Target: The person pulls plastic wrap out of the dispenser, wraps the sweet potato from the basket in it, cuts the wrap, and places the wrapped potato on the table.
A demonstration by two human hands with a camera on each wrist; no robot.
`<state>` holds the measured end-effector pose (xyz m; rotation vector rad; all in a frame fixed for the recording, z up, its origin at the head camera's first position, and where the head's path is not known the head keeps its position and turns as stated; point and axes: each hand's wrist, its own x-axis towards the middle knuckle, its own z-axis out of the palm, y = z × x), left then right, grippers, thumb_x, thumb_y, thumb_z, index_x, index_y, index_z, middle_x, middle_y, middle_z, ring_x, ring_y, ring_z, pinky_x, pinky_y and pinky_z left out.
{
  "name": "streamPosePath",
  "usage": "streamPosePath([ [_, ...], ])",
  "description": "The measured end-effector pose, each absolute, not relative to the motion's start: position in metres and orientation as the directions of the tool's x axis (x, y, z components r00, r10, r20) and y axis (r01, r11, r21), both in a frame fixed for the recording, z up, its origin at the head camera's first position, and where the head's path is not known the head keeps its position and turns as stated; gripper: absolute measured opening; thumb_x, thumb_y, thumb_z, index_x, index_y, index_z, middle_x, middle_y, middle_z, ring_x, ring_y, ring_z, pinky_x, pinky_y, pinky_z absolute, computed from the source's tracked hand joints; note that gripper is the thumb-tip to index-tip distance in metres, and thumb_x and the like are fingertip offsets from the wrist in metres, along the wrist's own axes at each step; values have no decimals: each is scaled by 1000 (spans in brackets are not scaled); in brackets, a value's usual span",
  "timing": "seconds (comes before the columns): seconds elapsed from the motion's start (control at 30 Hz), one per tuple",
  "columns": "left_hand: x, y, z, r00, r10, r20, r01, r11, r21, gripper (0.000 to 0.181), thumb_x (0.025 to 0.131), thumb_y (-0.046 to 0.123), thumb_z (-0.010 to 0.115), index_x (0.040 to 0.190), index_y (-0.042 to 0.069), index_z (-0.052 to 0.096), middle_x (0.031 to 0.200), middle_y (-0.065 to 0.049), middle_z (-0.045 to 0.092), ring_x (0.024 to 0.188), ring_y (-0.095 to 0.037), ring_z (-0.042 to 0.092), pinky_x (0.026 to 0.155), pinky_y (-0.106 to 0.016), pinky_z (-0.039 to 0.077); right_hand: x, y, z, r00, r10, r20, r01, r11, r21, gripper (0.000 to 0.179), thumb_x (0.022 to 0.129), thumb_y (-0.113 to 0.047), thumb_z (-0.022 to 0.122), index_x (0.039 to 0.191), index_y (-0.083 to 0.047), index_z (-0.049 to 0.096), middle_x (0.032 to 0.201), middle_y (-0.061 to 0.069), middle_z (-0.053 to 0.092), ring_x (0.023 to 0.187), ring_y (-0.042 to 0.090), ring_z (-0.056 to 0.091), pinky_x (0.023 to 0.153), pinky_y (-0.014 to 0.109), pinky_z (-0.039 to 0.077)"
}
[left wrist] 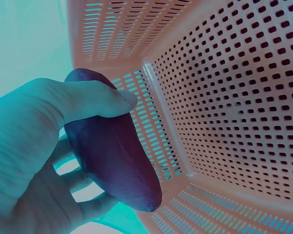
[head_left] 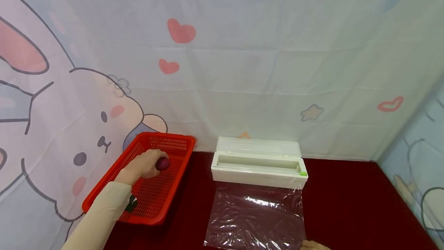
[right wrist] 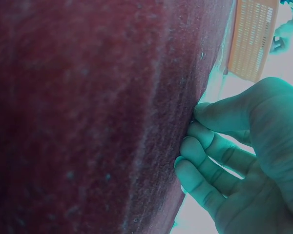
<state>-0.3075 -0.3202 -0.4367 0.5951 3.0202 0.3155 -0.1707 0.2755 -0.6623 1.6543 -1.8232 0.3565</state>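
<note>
My left hand (head_left: 150,163) is over the red plastic basket (head_left: 184,182), holding a dark purple, tapered sweet potato (left wrist: 112,156). In the left wrist view the thumb lies across its upper part and the other fingers are behind it. My right hand (head_left: 313,245) shows only partly at the bottom of the head view, by the near right corner of a sheet of plastic wrap (head_left: 256,215). In the right wrist view its thumb and forefinger pinch the film's edge at the table's front edge. The sheet lies spread and slightly wrinkled.
A white wrap dispenser box (head_left: 256,176) stands behind the sheet, its clear lid (head_left: 258,146) raised and a green slider (head_left: 303,173) at its right end. Dark red cloth (head_left: 347,203) covers the table. A printed curtain (head_left: 243,68) hangs close behind.
</note>
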Motion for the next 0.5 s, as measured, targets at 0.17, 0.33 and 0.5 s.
streamPosePath([
  [0.17, -305, -317, -432, -925, 380, 3, 372, 906, 203, 48, 81, 5, 88, 127, 9, 73, 119, -9, 72, 98, -25, 64, 86, -47, 59, -176, 283, -680, 10, -794, 607, -955, 172, 242, 44, 117, -25, 38, 83, -27, 67, 74, -17, 52, 71, -7, 37, 66, 1, 23],
  [0.33, -302, -313, -427, -922, 386, 20, 383, 904, 188, 49, 81, 6, 89, 128, 9, 73, 121, -9, 73, 102, -26, 66, 89, -50, 60, -170, 278, -657, 31, -802, 597, -937, 184, 296, 50, 118, -25, 33, 80, -30, 64, 71, -19, 48, 72, -6, 35, 64, 2, 23],
  [0.5, -300, -306, -420, -911, 410, 43, 411, 896, 167, 47, 81, 5, 89, 125, 9, 74, 119, -10, 73, 100, -26, 67, 89, -50, 60, -166, 273, -633, 68, -805, 590, -939, 147, 310, 52, 117, -20, 30, 78, -28, 63, 70, -16, 44, 70, -4, 32, 67, 3, 18],
])
